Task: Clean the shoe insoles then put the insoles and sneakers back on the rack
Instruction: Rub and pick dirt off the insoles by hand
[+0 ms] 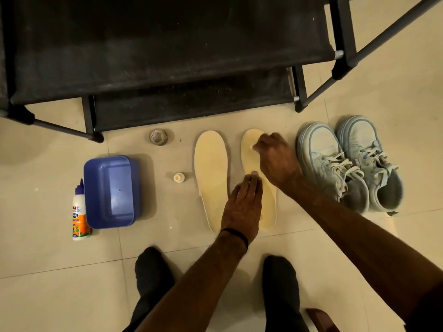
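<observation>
With the left hand (242, 207) flat, pinning the right insole (257, 178) to the floor, the right hand (275, 156), fingers curled on perhaps a small wipe, should rub in short strokes heelward, pressing evenly.

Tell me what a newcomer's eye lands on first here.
First, two hands at centre: the left hand pressing flat on the right insole, the right hand curled near its toe end. Next, the pale blue sneakers at right and the blue tub at left, all on the floor before the black rack.
</observation>
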